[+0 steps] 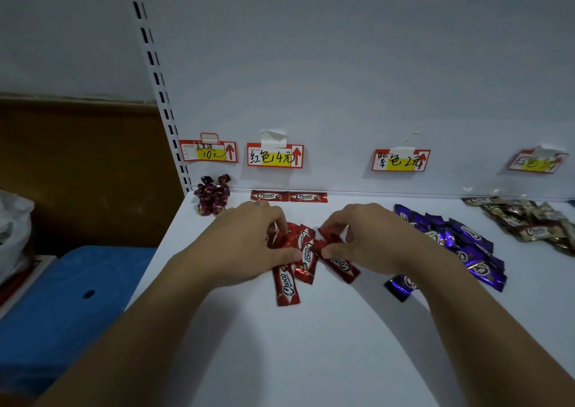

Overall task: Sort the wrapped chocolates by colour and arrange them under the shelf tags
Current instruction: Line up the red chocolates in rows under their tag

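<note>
Head view shows a small heap of red chocolates (306, 260) on the white shelf (311, 360), about in the middle. The left hand (249, 244) reaches the heap from 9 o'clock, and its curled fingers and thumb pinch some of the red wrappers. The right hand (370, 238) reaches from 3 o'clock and pinches one red piece in the same manner.

At 12 o'clock from the heap, two more red pieces (289, 196) lie flat, end to end, against the back wall, just below the red tag (275, 156). At 3 o'clock a pile of purple chocolates (460, 241) lies below the purple tag (400, 160). Farther, at 2 o'clock, gold chocolates (529, 219) lie under a blurred tag (536, 162). At 10 o'clock, dark magenta twisted sweets (213, 195) sit under the leftmost tag (208, 151). At 8 o'clock, off the shelf, is a blue box (62, 297).
</note>
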Available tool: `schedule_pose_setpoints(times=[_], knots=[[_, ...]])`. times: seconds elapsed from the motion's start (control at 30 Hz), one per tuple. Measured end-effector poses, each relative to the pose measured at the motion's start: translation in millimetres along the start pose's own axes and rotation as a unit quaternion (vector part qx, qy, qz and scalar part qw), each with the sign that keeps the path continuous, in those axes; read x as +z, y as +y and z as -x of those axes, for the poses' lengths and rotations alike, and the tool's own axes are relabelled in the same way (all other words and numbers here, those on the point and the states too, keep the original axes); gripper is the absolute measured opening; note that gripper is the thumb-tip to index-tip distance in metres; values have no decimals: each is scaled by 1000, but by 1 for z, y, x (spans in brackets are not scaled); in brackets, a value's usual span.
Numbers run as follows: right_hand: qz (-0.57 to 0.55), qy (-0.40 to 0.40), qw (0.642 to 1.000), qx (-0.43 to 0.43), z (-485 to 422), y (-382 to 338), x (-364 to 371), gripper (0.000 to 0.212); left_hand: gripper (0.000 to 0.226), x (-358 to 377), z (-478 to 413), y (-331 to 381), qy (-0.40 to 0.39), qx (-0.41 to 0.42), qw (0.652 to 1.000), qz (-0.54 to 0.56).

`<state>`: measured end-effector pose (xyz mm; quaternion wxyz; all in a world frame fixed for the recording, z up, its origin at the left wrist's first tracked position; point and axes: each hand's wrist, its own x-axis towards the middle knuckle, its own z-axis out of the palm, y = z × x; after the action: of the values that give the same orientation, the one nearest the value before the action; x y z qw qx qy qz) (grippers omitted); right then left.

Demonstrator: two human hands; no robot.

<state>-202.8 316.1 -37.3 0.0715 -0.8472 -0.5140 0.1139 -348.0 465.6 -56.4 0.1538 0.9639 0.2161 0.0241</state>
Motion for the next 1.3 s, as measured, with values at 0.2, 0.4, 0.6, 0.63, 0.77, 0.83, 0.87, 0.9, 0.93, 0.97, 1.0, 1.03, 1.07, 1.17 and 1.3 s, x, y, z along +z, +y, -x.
schedule_pose_setpoints(times=[0.2, 0.4, 0.6, 0.63, 0.77, 0.83, 0.87, 0.9, 0.93, 0.97, 1.0, 1.03, 1.07, 1.17, 1.3], knots=[[42, -7, 999, -13, 0, -6, 8, 59, 36, 8, -4, 3, 21, 17, 1000, -9], [-21, 22, 1000, 1, -4, -5, 11, 40, 20, 9, -7, -2, 31, 3, 998, 54], [-54, 91, 994, -2, -5, -6, 14, 58, 9, 7, -7, -3, 79, 6, 991, 104], [-52, 109, 993, -9, -5, -8, 16, 56, 11, 6, -7, -5, 89, 4, 989, 116], [-22, 112, 993, -17, -12, -16, 27, 37, 11, 2, -9, -16, 147, -3, 983, 111], [-15, 104, 994, -10, -14, -17, 30, 31, 4, -1, -10, -20, 161, -8, 984, 75], [-17, 102, 995, -8, -15, -17, 30, 31, 4, -2, -11, -22, 154, -10, 986, 58], [-21, 100, 995, -9, -15, -16, 31, 33, 6, -3, -12, -23, 141, -11, 989, 41], [-23, 97, 995, -14, -15, -16, 31, 36, 9, -4, -13, -25, 126, -15, 992, 24], [-22, 93, 995, -20, -15, -15, 31, 37, 11, -4, -14, -26, 112, -19, 994, 8], [-20, 87, 996, -24, -15, -15, 30, 37, 12, -5, -14, -28, 95, -21, 995, -4], [-22, 81, 996, -24, -15, -15, 29, 36, 16, -6, -13, -29, 74, -21, 997, -7], [-27, 77, 996, -21, -15, -16, 28, 36, 24, -6, -11, -29, 55, -18, 998, 0], [-38, 73, 997, -14, -17, -15, 26, 37, 38, -4, -8, -29, 48, -22, 998, 40], [-44, 62, 997, -11, -17, -15, 28, 32, 52, 3, -11, -28, 57, -33, 997, 50]])
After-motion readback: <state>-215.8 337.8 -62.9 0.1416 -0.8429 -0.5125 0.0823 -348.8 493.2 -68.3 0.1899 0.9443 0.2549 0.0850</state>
